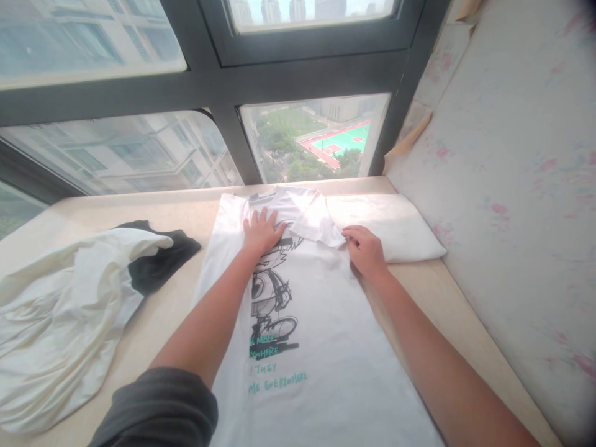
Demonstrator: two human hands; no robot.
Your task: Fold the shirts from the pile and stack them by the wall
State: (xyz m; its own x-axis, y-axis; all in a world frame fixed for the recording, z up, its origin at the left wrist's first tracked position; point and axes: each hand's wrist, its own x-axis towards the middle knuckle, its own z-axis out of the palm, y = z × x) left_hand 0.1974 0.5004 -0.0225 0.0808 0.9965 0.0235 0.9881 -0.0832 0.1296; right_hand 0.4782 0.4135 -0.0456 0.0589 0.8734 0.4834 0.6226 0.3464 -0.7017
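A white T-shirt (335, 323) with a black line drawing and green lettering lies spread lengthwise in front of me, its collar toward the window. Its left side is folded inward over part of the print, and the right sleeve lies across the upper chest. My left hand (263, 233) rests flat with fingers spread on the shirt just below the collar. At the shirt's right edge, my right hand (365, 249) pinches the hem of the sleeve between thumb and fingers.
A folded white cloth (395, 226) lies right of the shirt, against the floral-papered wall (503, 205). Crumpled cream fabric (60, 310) and a black garment (162, 261) lie on the left of the pale wooden surface (153, 347). Dark window frames (298, 77) stand behind.
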